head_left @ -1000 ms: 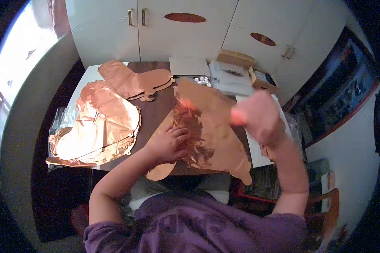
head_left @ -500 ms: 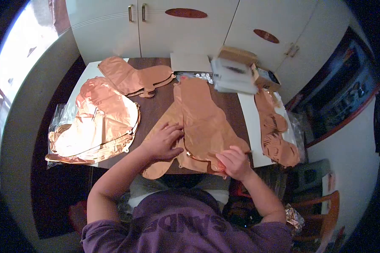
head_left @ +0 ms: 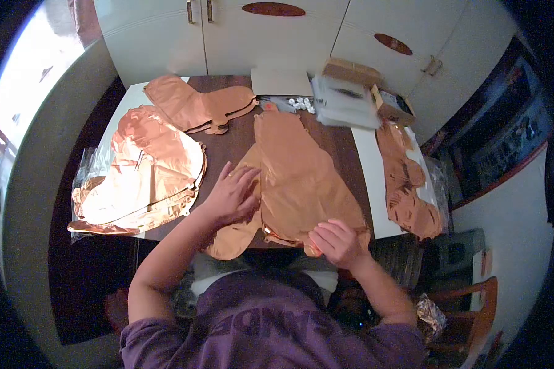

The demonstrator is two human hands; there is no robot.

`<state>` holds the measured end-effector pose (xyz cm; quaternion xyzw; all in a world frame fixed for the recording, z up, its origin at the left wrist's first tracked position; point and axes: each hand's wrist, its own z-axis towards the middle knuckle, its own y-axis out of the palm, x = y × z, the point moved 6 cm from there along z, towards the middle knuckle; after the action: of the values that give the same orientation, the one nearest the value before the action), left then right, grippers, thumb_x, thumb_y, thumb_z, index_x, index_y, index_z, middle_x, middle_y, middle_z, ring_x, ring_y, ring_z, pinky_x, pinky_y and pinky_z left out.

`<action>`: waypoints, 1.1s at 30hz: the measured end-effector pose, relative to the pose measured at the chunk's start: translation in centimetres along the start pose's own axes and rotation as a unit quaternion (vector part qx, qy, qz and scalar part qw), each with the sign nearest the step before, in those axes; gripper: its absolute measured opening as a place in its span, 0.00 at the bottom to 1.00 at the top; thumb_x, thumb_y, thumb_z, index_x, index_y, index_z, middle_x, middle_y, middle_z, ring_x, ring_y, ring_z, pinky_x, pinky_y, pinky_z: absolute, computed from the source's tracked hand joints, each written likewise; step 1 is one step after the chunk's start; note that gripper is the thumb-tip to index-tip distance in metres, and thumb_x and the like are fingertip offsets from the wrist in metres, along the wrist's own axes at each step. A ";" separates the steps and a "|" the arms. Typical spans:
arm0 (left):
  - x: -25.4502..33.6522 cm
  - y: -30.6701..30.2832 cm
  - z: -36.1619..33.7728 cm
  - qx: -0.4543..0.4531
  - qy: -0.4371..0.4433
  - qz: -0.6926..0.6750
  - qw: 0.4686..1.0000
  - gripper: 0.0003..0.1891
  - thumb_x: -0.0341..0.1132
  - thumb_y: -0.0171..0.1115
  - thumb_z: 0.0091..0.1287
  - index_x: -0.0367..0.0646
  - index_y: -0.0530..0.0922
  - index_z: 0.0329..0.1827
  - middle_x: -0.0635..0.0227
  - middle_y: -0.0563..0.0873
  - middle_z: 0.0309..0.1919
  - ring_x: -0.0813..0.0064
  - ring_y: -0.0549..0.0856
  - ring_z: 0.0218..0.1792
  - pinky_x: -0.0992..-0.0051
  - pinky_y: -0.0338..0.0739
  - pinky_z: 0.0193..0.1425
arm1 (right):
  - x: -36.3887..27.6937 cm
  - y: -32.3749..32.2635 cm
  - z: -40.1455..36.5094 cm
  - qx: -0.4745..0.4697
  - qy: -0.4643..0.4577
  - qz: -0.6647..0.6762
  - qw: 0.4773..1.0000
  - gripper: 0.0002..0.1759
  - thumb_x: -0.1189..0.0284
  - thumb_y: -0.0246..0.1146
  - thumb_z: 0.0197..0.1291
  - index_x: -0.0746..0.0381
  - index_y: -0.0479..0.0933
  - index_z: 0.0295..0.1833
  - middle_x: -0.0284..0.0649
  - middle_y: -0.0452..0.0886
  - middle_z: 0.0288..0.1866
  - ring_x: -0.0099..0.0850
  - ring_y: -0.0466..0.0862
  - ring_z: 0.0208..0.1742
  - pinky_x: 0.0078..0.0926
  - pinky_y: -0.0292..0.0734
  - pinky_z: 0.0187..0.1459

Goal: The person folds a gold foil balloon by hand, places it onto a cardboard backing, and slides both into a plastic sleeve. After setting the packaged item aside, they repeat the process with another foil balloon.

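Flat copper-coloured foil balloons (head_left: pixel 298 175) lie in a layered stack at the middle of the table, with small tabs along their edges. My left hand (head_left: pixel 231 195) is spread over the stack's left side, fingers apart and near the upper sheet's left edge. At the lower right of the stack, my right hand (head_left: pixel 337 243) is closed, its fingers curled in at the near edge of the foil. An orange-red bit shows below those fingers; what it belongs to is hidden. Beneath my left hand, another foil part (head_left: pixel 235 238) sticks out towards me.
Shiny foil balloons (head_left: pixel 157 163) are piled on the left, with more foil (head_left: pixel 194 106) behind them. Clear plastic bags (head_left: pixel 345 101), an open cardboard box (head_left: pixel 393 106) and small white pieces (head_left: pixel 301 104) sit at the back. Cut foil (head_left: pixel 406 184) lies along the right edge.
My left hand has shifted up and left, its fingers now more spread. The upper foil sheet's near edge has changed shape, and my right hand has moved slightly left. The view has tilted slightly.
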<state>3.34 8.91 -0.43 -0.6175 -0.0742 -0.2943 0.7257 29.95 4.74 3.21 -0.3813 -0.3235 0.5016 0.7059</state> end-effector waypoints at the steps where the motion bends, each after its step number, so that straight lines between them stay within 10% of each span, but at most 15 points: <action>1: 0.1 0.0 0.2 0.008 0.009 0.004 1.000 0.35 0.51 0.58 0.67 0.38 0.65 0.71 0.49 0.71 0.68 0.51 0.65 0.73 0.45 0.45 0.79 | 0.1 0.2 0.2 -0.002 -0.008 0.000 1.000 0.13 0.73 0.64 0.52 0.64 0.82 0.44 0.40 0.85 0.40 0.36 0.85 0.45 0.38 0.80 0.52; 33: 1.8 0.8 2.8 0.051 0.101 0.067 0.991 0.27 0.48 0.61 0.66 0.41 0.74 0.63 0.50 0.73 0.65 0.48 0.69 0.70 0.51 0.58 0.76 | -0.4 0.3 -0.9 -0.020 0.000 -0.005 1.000 0.14 0.71 0.65 0.52 0.62 0.81 0.45 0.41 0.84 0.44 0.37 0.84 0.47 0.41 0.78 0.54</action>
<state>5.94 11.02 0.42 -0.5501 0.0263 -0.3021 0.7781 30.42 4.21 2.47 -0.3935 -0.3353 0.4912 0.7011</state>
